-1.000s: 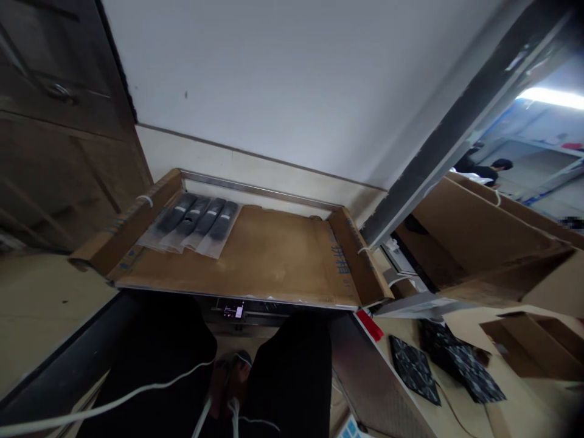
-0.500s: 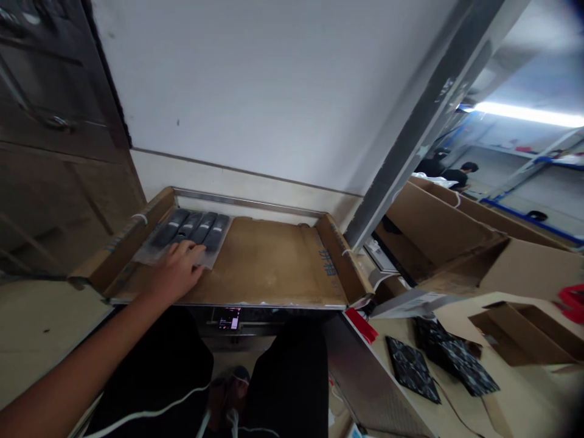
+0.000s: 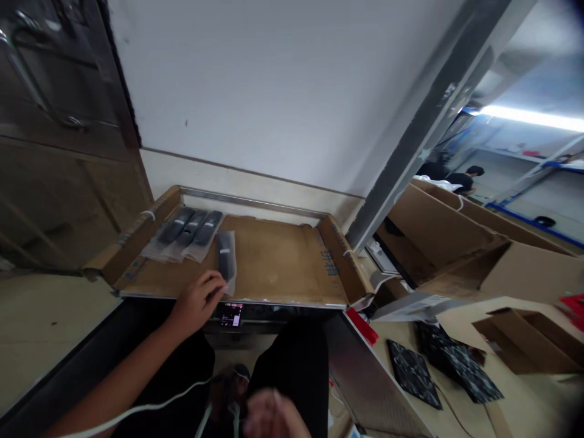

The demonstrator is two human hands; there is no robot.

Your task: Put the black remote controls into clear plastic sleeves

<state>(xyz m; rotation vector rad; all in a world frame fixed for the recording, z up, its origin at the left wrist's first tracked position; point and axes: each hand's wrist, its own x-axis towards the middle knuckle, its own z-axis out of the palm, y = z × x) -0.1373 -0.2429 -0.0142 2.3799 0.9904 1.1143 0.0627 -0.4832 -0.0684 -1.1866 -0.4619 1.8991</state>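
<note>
A cardboard-lined tray [image 3: 278,261] lies in front of me. My left hand [image 3: 198,301] is at its front edge, thumb and fingers pinched on the lower end of a clear plastic sleeve with a dark object inside [image 3: 225,258]. Several similar sleeved dark items [image 3: 191,228] lie side by side at the tray's left end, each with a small pale label. My right hand [image 3: 270,413] is low at the bottom of the view, over my dark-clothed leg. It is blurred by motion, and whether it holds anything cannot be made out.
Open cardboard boxes [image 3: 451,237] stand at the right beyond a grey post [image 3: 420,128]. Black patterned pieces [image 3: 413,371] and a red item [image 3: 362,326] lie at lower right. A phone screen [image 3: 230,315] glows under the tray's front edge. People in dark clothes are in the background.
My left hand has moved right and toward me, drawing one sleeved item away from the group. The others now lie slightly spread. My right hand has come into view at the bottom.
</note>
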